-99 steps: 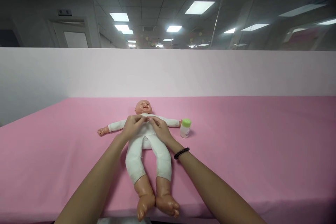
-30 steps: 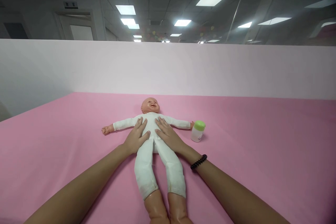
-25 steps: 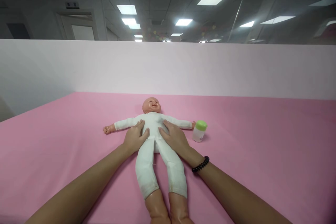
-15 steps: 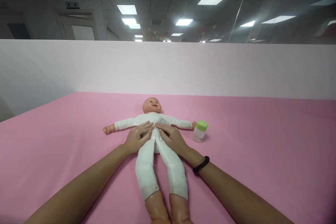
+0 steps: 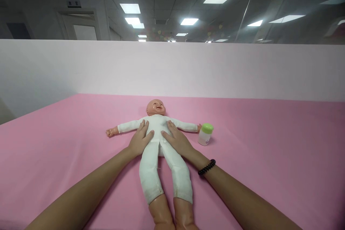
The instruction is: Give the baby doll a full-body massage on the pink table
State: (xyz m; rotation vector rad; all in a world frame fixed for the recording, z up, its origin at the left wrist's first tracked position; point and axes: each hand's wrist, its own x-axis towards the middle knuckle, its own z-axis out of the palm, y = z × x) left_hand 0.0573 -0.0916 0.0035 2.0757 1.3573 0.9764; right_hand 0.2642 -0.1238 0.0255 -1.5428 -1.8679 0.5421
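Note:
A baby doll (image 5: 159, 125) in a white cloth body lies on its back, head away from me, arms spread out to both sides. My left hand (image 5: 140, 139) rests on the left side of its belly, fingers stretched and thumb pointing inward. On the right side of the belly lies my right hand (image 5: 178, 139), also flat with the thumb apart. Neither hand grips anything. A small clear bottle with a green cap (image 5: 206, 135) stands upright beside the doll's hand on the right. The ends of the doll's feet are cut off by the lower frame edge.
Pink padded surface (image 5: 256, 158) lies under the doll. A white low wall (image 5: 188, 70) runs along the back, with glass above it reflecting ceiling lights. A black coil band (image 5: 207, 167) circles my right wrist.
My fingers have swung outward from the middle of the doll's belly to its sides, now pointing toward its head. The doll and bottle have stayed in place.

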